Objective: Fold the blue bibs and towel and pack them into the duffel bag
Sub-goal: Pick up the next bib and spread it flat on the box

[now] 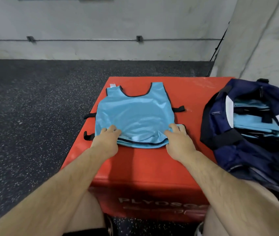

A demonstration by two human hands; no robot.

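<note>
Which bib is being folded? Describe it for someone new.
Find the red plyo box. On top lies one light blue bib with dark trim. Unlike the folded bibs in the navy duffel bag beside it, it lies spread out, left hand and right hand gripping its near hem.

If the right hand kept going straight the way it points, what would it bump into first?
The shiny light-blue bib itself: the right hand grips its near hem, fingers aimed across the fabric's middle. Past the bib, likely only the red padded box top, though depth is unclear.
</note>
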